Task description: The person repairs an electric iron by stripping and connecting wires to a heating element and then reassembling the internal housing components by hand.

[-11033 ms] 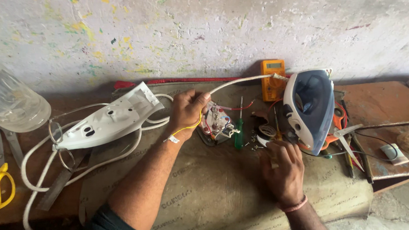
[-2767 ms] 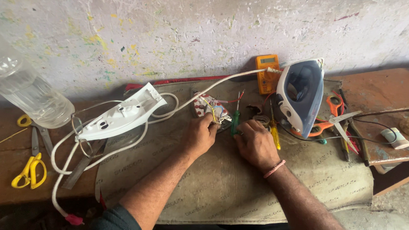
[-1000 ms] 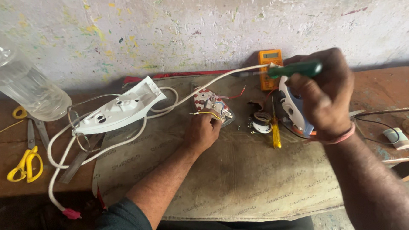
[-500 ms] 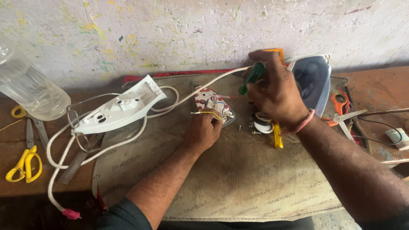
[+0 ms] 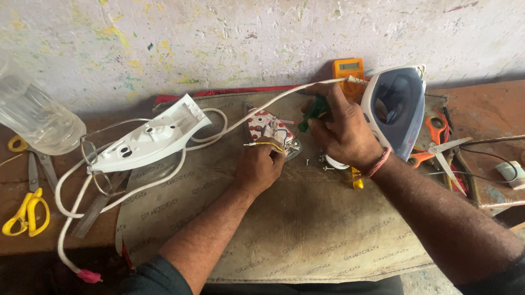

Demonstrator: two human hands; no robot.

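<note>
My left hand (image 5: 260, 166) rests on the near edge of a small iron base part (image 5: 265, 125) with red and white pieces and loose wires, and pinches a yellow wire (image 5: 261, 144). My right hand (image 5: 342, 128) is closed around a green-handled screwdriver (image 5: 310, 112) whose tip points down at that part. A white cord (image 5: 277, 100) runs over the part towards the blue and white iron body (image 5: 394, 106) standing just right of my right hand.
A white iron cover (image 5: 149, 137) lies left on the brown mat (image 5: 306, 227) among cord loops. An orange multimeter (image 5: 348, 70) leans at the wall. Yellow scissors (image 5: 27, 211), a plastic bottle (image 5: 28, 112), orange scissors (image 5: 434, 128) and small screws (image 5: 321, 161) lie around.
My right hand came down from high in the air with the green screwdriver and now sits over the base part. The left hand has stayed in place.
</note>
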